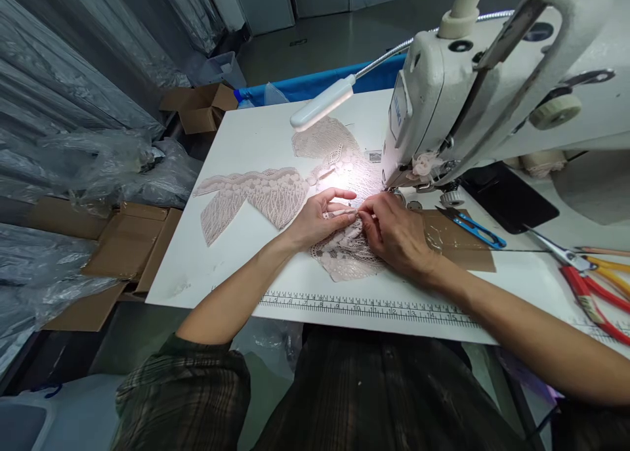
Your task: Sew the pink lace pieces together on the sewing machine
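Head view: we see the left hand point(319, 220) resting on the small lace piece point(344, 260) w/ fingers loosely spread and thumb tip at the fabric's top edge, while the right hand point(398, 233) has its fingertips pressed together, pinching that same edge right beside the left thumb. The lace piece lies flat on the white table point(231, 149), just in front of the sewing machine point(492, 90) & above the printed ruler point(369, 304). Also there: a bigger lace panel point(256, 195) to the left, near the lamp point(322, 103), blue snips point(475, 229) on a brown patch point(462, 251), and red-handled scissors point(590, 297) at far right.
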Demonstrator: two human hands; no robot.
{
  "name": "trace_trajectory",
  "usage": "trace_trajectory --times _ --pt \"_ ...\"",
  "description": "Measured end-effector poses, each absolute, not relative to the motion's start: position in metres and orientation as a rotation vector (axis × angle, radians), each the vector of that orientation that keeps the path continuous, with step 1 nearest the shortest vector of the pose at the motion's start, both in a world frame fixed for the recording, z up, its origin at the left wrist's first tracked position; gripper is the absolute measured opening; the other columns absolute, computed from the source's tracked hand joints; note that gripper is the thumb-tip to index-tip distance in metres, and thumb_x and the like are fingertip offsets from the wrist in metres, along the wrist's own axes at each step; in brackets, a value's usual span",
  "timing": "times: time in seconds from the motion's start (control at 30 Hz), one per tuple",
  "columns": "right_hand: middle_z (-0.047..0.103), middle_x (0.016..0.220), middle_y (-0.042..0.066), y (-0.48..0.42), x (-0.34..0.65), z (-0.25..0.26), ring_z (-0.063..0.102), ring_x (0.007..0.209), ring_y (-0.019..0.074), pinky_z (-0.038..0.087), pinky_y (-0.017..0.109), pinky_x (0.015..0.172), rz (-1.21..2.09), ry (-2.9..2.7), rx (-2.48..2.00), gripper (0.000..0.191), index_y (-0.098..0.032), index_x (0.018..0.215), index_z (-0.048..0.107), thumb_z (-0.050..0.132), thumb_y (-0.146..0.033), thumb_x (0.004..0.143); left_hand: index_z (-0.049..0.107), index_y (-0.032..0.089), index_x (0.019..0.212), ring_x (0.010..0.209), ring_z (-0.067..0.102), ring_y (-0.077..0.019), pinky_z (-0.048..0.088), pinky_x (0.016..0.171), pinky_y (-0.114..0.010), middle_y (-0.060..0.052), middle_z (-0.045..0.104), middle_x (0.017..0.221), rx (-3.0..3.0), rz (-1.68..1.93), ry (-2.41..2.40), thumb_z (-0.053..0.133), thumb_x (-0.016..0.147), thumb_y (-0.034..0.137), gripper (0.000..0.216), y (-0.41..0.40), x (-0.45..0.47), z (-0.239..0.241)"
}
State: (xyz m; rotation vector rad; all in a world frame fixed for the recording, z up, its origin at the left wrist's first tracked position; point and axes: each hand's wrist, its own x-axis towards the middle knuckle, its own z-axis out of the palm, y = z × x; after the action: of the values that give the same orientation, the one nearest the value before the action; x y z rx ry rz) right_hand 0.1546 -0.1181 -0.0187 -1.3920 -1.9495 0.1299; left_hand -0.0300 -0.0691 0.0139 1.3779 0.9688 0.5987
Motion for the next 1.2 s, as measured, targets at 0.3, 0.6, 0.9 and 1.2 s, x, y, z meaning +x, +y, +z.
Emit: trace_trajectory --times 0.3,0.6,0.9,1.2 --pt "0.058 0.076 0.001 -0.119 0.157 -0.008 0.049 0.065 0.0162 0.039 0.032 0.063 0.729 -1.631 -1.343 0.017 -0.023 0.088 0.052 0.049 -0.038 0.097 0.065 0.013 0.117 0.077 0.07 -0.0144 0.056 0.07 -0.026 -0.007 0.075 0.089 1.276 0.591 0.936 0.087 0.074 0.03 0.051 -0.067 -0.029 0.016" --pt "0.058 0.08 0.003 -0.114 0.162 -0.009 0.051 0.071 0.0175 0.042 0.035 0.067 0.889 -1.431 -1.333 0.034 -0.023 0.084 0.053 0.046 -0.053 0.097 0.066 0.012 0.113 0.071 0.068 -0.0112 0.055 0.069 -0.025 -0.005 0.073 0.086 1.23 0.628 0.875 0.087 0.072 0.029 0.049 -0.061 -0.031 0.008" --pt "0.057 0.069 0.001 -0.117 0.188 0.023 0.05 0.061 0.0166 0.037 0.032 0.06 0.924 -2.046 -1.474 0.025 -0.021 0.091 0.061 0.058 -0.046 0.088 0.067 0.014 0.116 0.087 0.071 -0.0147 0.058 0.076 -0.026 -0.011 0.073 0.109 1.41 0.656 0.913 0.083 0.077 0.032 0.046 -0.057 -0.04 0.018" --pt "0.064 0.072 0.003 -0.118 0.189 0.033 0.051 0.06 0.0152 0.037 0.032 0.06 0.916 -2.008 -1.586 0.026 -0.017 0.097 0.07 0.056 -0.037 0.088 0.072 0.015 0.1 0.086 0.07 -0.0144 0.058 0.075 -0.027 -0.008 0.075 0.101 1.728 0.658 1.035 0.075 0.084 0.033 0.024 -0.063 -0.032 0.014"
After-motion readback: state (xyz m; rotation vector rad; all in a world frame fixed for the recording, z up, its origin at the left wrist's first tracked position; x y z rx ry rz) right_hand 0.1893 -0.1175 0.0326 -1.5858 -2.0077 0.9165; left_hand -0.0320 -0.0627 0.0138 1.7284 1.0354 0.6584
